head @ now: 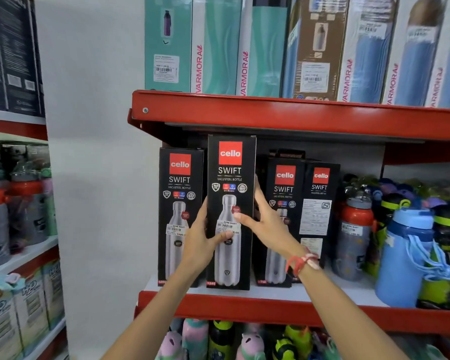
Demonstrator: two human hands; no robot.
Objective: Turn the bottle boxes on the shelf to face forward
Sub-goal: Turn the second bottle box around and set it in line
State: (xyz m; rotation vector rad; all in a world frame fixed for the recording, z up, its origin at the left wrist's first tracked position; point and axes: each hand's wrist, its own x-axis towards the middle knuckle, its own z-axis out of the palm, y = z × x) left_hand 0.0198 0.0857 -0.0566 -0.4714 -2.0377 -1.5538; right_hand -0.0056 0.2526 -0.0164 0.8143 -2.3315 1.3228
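Both hands hold the tall Swift box (230,211) at the shelf edge (270,307): the left hand (202,239) in a closed grip on its left side, the right hand (264,216) on its right. It faces forward, as do the boxes beside it. The fourth box (318,203), rightmost, still shows a text panel.

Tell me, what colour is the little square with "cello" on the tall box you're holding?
Red, with white letters, on the tall black cardboard bottle box. The head view shows it.

Black box (230,211); red shelf (296,118)
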